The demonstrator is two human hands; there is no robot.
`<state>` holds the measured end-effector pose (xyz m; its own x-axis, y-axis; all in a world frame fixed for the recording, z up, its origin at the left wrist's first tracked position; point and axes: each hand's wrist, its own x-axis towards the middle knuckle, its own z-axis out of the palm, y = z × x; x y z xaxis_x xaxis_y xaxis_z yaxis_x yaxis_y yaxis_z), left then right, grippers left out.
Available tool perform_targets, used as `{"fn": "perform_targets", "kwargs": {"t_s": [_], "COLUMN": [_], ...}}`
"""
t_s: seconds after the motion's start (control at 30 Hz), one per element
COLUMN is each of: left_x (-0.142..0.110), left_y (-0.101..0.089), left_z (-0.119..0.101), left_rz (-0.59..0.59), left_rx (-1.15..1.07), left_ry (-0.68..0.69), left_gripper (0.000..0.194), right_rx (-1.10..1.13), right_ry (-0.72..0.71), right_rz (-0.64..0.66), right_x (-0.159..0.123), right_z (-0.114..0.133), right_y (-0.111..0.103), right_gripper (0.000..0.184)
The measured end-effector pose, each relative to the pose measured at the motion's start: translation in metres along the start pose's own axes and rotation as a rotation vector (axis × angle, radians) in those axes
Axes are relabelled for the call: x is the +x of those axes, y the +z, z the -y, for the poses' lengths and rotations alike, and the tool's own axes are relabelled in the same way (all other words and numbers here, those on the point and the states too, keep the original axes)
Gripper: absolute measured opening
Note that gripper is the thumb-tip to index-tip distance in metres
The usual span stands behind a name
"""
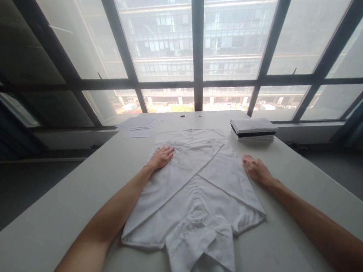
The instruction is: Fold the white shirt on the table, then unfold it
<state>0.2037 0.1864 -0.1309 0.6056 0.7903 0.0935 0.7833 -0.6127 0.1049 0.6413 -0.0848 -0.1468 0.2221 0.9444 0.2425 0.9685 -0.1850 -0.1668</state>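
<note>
— Lying flat in the middle of the counter (58,210), is that the shirt (197,189) you are working on?

— Yes. You are looking down at a white shirt spread out in front of you, its sides folded inward so the panels are crossing over the middle, and one sleeve is bunching near the edge closest to you.

— Where are your hands sitting?

— Your left hand (161,156) is resting palm down on the shirt's left side, fingers stretched flat and open, gripping nothing. Your right hand (255,167) is lying flat too, palm down at the shirt's right edge, fingertips touching the fabric, the heel on the bare counter. Both hands are well apart, one on each side of the shirt.

— What else are you seeing on the counter?

— A stack (253,129) of folded white cloth with a dark layer in it is sitting beyond your right hand, near the far edge. Some papers (138,125) are lying at the far left corner. Behind the counter, a window (161,49) is showing a building outside.
</note>
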Motion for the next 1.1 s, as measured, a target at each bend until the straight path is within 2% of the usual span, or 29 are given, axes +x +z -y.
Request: {"fn": "perform_targets", "kwargs": {"t_s": [0.1,0.27,0.37,0.43,0.53,0.6,0.7,0.97,1.03,1.1], "left_x": [0.001,0.001,0.002,0.002,0.002,0.002,0.003,0.001,0.001,0.001], "left_y": [0.001,0.003,0.004,0.004,0.005,0.005,0.005,0.003,0.002,0.002], "left_z": [0.001,0.003,0.004,0.004,0.005,0.005,0.006,0.003,0.003,0.003], "left_rz": [-0.005,-0.012,-0.017,-0.021,-0.025,-0.028,-0.031,-0.021,-0.017,-0.014], "left_rx": [-0.002,0.000,0.003,0.005,0.008,0.010,0.015,0.008,0.003,-0.003], "left_ry": [0.003,0.009,0.011,0.014,0.018,0.021,0.022,0.011,0.010,0.009], "left_gripper": [0.052,0.052,0.052,0.052,0.052,0.052,0.051,0.052,0.052,0.052], "right_rx": [0.102,0.261,0.303,0.310,0.291,0.284,0.307,0.420,0.427,0.413], "right_ry": [0.026,-0.263,-0.402,-0.451,-0.463,-0.444,-0.446,-0.517,-0.520,-0.505], "right_rz": [-0.135,-0.279,-0.243,-0.137,0.060,0.110,0.065,-0.176,-0.191,-0.145], "right_x": [0.001,0.000,-0.004,-0.006,-0.008,-0.008,-0.009,-0.014,-0.015,-0.015], "right_z": [-0.008,0.005,0.019,0.024,0.027,0.026,0.026,0.034,0.036,0.036], "right_y": [-0.001,-0.014,-0.018,-0.015,-0.007,-0.003,-0.004,-0.021,-0.023,-0.021], "right_gripper": [0.055,0.054,0.053,0.053,0.054,0.052,0.050,0.048,0.049,0.049]}}
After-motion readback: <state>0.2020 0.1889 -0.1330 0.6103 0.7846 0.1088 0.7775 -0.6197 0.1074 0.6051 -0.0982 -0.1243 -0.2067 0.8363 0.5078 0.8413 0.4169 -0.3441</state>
